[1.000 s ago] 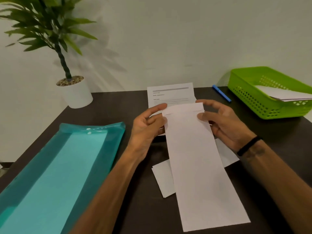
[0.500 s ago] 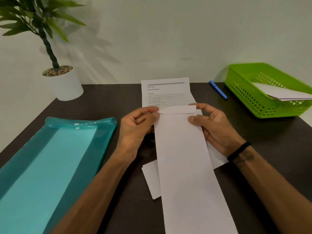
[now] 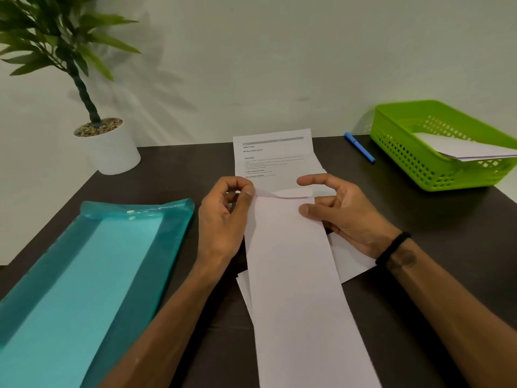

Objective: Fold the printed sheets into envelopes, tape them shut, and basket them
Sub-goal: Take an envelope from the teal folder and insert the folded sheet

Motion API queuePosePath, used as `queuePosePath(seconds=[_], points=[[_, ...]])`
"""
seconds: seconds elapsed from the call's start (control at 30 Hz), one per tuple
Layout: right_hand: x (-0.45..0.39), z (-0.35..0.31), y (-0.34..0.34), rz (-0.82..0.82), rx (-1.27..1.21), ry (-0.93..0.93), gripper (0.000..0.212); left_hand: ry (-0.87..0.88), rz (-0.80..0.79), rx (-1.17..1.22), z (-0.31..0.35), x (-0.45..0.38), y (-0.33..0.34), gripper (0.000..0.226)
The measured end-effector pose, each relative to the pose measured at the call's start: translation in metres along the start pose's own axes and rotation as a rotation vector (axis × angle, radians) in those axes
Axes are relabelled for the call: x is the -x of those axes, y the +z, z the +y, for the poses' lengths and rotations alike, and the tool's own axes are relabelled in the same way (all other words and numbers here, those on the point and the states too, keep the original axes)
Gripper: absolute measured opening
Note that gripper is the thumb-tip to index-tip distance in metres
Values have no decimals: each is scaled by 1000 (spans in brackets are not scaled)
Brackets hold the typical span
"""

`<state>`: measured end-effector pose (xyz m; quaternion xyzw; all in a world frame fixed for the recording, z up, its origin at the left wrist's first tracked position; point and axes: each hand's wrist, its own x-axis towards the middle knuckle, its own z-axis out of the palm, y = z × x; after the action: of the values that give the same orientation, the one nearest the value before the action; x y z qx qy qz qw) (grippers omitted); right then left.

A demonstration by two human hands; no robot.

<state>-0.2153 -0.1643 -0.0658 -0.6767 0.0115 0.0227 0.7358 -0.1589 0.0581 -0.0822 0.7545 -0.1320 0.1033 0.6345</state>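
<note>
The long white folded paper strip's [image 3: 291, 264] top flap has dropped lower; left hand [image 3: 223, 214] pinches its corner, right hand [image 3: 338, 211] apparently grips the edge. Folding step; next, crease it flat.

One head-worn wide-angle view, aimed forward and down.

The dark surface [image 3: 173, 175] is seen from close above its near edge, with both forearms entering from the bottom of the frame; the far wall [image 3: 265, 65] is faced straight on, and edges are bowed by the lens. No second view is given.
</note>
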Motion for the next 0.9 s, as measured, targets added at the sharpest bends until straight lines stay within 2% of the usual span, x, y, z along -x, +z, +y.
queuePosePath(seconds=[0.33, 0.6, 0.73, 0.9], points=[[3, -4, 9, -84, 123, 41, 55, -171, 62, 209, 1, -2, -3, 7], [4, -7, 6, 47, 287, -76, 26, -198, -100, 116, 10, 2, 6, 9], [5, -6, -5, -64, 299, 6, 23, -233, -189, 126, 14, 7, 8, 14], [8, -11, -12, -268, 221, 155, 40, -288, -272, 158, 22, 12, 7, 19]])
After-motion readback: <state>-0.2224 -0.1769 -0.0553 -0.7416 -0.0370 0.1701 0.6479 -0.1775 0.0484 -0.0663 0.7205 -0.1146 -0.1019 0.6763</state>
